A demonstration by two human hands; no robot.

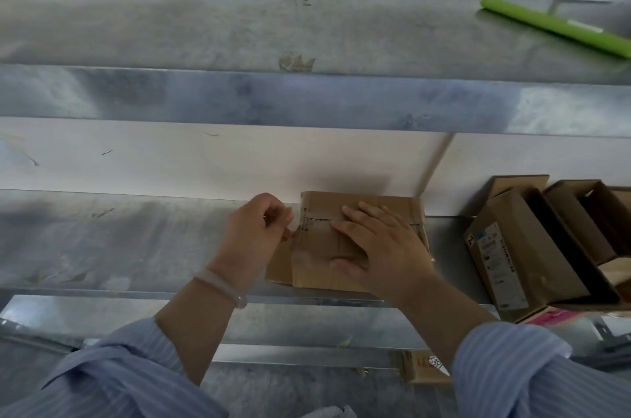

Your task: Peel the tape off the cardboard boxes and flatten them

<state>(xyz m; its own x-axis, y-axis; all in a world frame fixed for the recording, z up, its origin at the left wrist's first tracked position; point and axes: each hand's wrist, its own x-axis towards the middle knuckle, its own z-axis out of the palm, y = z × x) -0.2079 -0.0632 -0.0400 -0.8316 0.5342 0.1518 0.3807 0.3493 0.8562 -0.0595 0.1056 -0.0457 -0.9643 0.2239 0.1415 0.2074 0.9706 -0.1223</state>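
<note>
The box (314,259) lies low and nearly flat on the metal shelf (136,240), right under our hands, its far edge against the white wall behind. Its long side runs left to right, from one hand to the other. A taped seam runs the same way across its top, passing beneath the fingers of our right hand (379,247). The tape (297,232) ends at the box's left edge, which is where our left hand (254,229) sits.

The hands are apart and doing different jobs. The left is curled, finger and thumb pinched together on what looks like the loose end of the tape; the blur hides how much of it is free. The right lies flat with straight fingers spread over the middle and right of the box, pressing it down.

So the left hand is nearer the tape and the right is the anchor. We judge that the peel has to go along the seam, and the pressing hand covers part of that line, so it may have to shift for the strip to come away.

Beyond our right hand, well apart from it, two more open boxes (505,253) wait on the same shelf. Above and beyond it, a green broom head (553,28) rests on the upper shelf.
</note>
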